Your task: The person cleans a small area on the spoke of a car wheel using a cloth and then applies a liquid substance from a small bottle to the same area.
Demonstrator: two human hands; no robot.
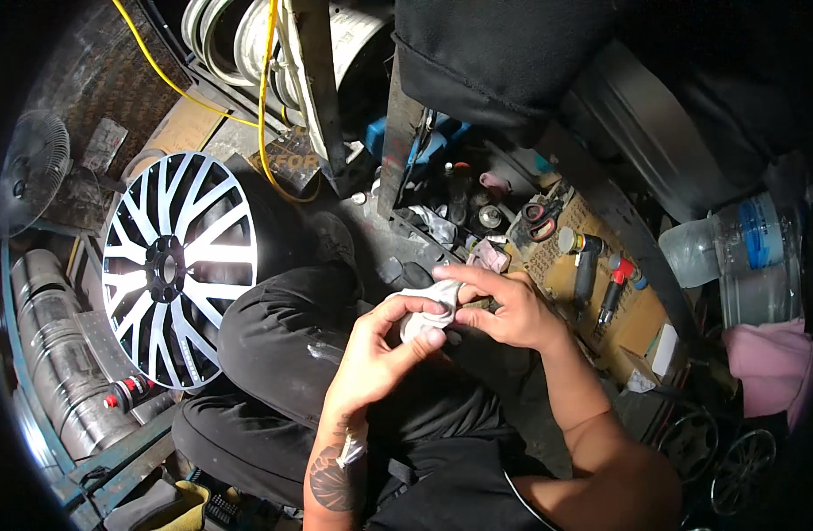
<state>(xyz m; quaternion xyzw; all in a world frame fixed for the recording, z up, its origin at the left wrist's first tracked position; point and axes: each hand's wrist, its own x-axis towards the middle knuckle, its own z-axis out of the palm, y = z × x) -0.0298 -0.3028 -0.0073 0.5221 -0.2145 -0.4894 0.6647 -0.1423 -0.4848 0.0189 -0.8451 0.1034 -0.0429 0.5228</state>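
Observation:
My left hand (384,350) and my right hand (504,310) meet above my lap, both closed on a crumpled white cloth (419,314). The cloth is bunched between my fingers, and whatever may lie inside it is hidden. My right thumb and index finger press at its right side, while my left fingers curl over it from the left. A black and silver multi-spoke wheel (216,252) stands to the left, beside my bent knee.
A fan (30,173), metal cylinder (61,354) and red-black tool (127,389) are at left. White rims (340,49) and yellow hose (265,106) are behind. Right are power tools (585,274) on cardboard (636,345), scissors (541,226), water jugs (689,252) and pink cloth (760,363).

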